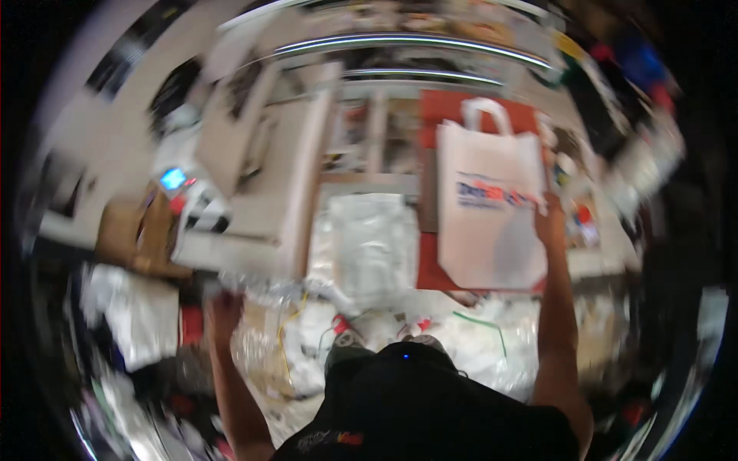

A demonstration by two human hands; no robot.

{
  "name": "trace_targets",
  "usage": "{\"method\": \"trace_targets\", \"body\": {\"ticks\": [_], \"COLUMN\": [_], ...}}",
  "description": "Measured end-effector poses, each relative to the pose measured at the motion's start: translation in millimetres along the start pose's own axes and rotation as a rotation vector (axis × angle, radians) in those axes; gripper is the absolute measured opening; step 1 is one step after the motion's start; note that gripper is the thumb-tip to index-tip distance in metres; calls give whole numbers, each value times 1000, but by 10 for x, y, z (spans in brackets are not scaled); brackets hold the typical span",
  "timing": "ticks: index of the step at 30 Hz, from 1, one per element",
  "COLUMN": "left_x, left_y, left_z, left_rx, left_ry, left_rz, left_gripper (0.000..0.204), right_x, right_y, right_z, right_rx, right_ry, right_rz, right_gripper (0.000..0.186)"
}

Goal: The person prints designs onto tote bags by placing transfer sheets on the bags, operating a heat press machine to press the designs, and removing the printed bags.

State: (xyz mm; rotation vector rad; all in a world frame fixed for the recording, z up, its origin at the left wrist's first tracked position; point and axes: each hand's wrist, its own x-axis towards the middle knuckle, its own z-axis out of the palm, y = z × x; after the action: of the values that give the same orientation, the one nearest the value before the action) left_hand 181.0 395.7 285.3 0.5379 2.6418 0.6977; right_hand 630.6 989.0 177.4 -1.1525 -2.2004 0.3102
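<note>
My right hand (550, 219) grips the right edge of a white shopping bag (489, 207) with looped handles and a coloured print, held up in front of a red panel (432, 265). My left hand (223, 313) is low at the left, over crumpled clear plastic wrap (261, 342); motion blur hides whether it holds anything. A clear plastic packet (370, 242) lies between my hands.
Cardboard boxes (265, 165) stand at the upper left, with a brown box (142, 230) beside them. A small glowing blue screen (174, 179) sits at the left. White plastic and paper litter (469, 338) lies near my body. Cluttered shelves (615, 154) fill the right.
</note>
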Motion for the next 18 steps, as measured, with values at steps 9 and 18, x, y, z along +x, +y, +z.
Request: {"method": "trace_targets", "body": {"ticks": [9,18], "left_x": [965,826], "left_y": [769,567], "left_z": [-509,-378], "left_rx": [185,301], "left_ry": [500,625], "left_rz": [145,320], "left_gripper": [46,29], "right_x": [401,567], "right_y": [337,245], "right_z": [505,738], "right_rx": [-39,110], "right_ry": [-90,-33], "right_rz": [70,71], "right_gripper": [41,37]}}
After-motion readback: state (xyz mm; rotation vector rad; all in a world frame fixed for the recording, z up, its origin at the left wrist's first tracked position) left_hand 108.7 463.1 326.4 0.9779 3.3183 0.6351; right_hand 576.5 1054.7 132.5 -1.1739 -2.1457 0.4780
